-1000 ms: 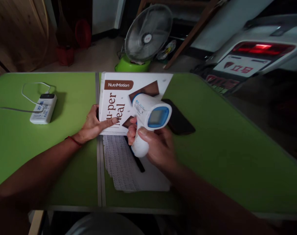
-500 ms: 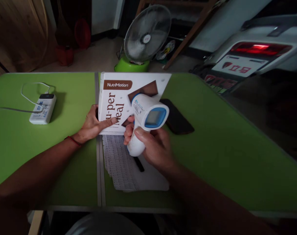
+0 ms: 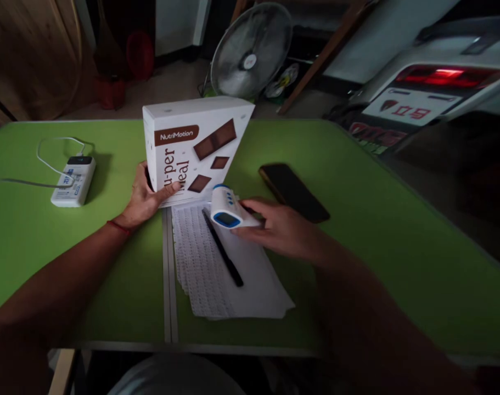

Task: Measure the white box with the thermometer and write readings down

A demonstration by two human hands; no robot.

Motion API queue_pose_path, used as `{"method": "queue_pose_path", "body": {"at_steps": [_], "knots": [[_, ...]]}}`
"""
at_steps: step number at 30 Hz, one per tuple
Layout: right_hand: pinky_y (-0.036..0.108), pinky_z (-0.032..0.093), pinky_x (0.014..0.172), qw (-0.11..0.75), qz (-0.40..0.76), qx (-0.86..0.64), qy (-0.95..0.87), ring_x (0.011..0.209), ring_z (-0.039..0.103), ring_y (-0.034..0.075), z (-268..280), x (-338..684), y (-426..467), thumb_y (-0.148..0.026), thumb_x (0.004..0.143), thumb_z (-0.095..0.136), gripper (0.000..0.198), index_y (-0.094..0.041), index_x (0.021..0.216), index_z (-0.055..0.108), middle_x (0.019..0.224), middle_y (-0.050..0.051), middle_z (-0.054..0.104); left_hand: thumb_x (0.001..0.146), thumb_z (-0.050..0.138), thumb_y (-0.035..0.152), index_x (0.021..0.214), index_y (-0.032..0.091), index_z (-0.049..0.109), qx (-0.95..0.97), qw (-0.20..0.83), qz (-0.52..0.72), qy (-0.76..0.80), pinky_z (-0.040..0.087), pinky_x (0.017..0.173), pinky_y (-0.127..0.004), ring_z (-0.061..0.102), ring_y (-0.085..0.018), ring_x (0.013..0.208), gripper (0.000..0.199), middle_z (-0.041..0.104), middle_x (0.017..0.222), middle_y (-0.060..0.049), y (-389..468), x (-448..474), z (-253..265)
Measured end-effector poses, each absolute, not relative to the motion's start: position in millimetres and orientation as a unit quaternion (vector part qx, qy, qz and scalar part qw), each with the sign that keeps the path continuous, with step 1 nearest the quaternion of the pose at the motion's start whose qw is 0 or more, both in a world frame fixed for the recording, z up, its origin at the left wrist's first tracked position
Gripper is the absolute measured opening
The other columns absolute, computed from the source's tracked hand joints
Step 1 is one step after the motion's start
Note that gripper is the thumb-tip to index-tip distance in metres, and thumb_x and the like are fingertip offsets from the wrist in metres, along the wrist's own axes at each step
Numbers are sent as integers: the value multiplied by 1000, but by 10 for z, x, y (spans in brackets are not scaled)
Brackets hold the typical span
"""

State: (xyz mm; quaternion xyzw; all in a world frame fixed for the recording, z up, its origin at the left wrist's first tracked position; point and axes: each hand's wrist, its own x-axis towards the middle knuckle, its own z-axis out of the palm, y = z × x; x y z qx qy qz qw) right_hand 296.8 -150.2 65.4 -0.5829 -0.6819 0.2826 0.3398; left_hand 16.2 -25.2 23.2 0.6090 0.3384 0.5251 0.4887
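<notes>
My left hand (image 3: 143,198) grips the lower left edge of a white NutriMotion box (image 3: 194,148) printed with brown chocolate squares; the box stands tilted up on the green table (image 3: 381,230). My right hand (image 3: 283,226) holds a white and blue infrared thermometer (image 3: 229,213) lying low over a stack of printed paper sheets (image 3: 217,269), its screen facing up. A black pen (image 3: 223,253) lies diagonally on the sheets, just left of the thermometer.
A black phone (image 3: 294,192) lies face down right of the box. A white power bank (image 3: 73,180) with a white cable sits at the table's left. Beyond the far edge stand a floor fan (image 3: 250,52) and a car's rear (image 3: 431,88).
My right hand lowered the thermometer from in front of the box down onto the papers. My left hand raised the box more upright. The pen is now uncovered.
</notes>
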Motion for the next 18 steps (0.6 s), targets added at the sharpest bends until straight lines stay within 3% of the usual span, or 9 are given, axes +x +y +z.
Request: {"method": "queue_pose_path", "body": {"at_steps": [2, 6, 9, 13, 15, 18], "knots": [[32, 41, 53, 302, 229, -620, -687, 64, 62, 21, 564, 3076, -1457, -42, 73, 90, 27, -29, 94, 78, 88, 5, 77, 63, 105, 69, 118, 31, 53, 614, 489, 522, 335, 59, 110, -63, 69, -39, 129, 84, 71, 127, -9, -218, 139, 230], [41, 54, 72, 257, 174, -678, -666, 86, 72, 31, 413, 3213, -1398, -36, 74, 89, 27, -29, 98, 79, 104, 10, 79, 64, 103, 69, 121, 30, 54, 625, 496, 508, 325, 59, 112, -59, 68, -39, 131, 84, 71, 129, -10, -177, 120, 227], [50, 59, 85, 260, 176, -682, -660, 100, 75, 37, 344, 3281, -1348, -36, 72, 91, 29, -28, 97, 78, 104, 10, 77, 66, 103, 69, 126, 30, 58, 637, 500, 500, 308, 59, 114, -60, 70, -37, 129, 84, 73, 130, -10, -143, 131, 212], [55, 61, 88, 243, 188, -679, -667, 100, 74, 38, 319, 3320, -1308, -35, 75, 89, 24, -28, 94, 76, 103, 10, 75, 66, 100, 73, 127, 29, 63, 647, 497, 490, 307, 57, 119, -63, 68, -39, 134, 83, 74, 134, -10, -103, 151, 176], [56, 61, 91, 238, 177, -673, -677, 100, 74, 38, 351, 3302, -1327, -30, 75, 88, 22, -27, 93, 75, 103, 10, 75, 68, 98, 75, 133, 29, 61, 650, 482, 496, 315, 52, 126, -63, 62, -41, 146, 87, 71, 144, -11, -106, 141, 176], [56, 58, 103, 289, 121, -647, -695, 112, 75, 38, 435, 3190, -1417, -16, 74, 81, 31, -26, 103, 76, 114, 13, 77, 73, 96, 74, 145, 29, 51, 659, 370, 568, 327, 30, 141, -64, 35, -43, 169, 97, 55, 163, -14, -181, 110, 252]]}}
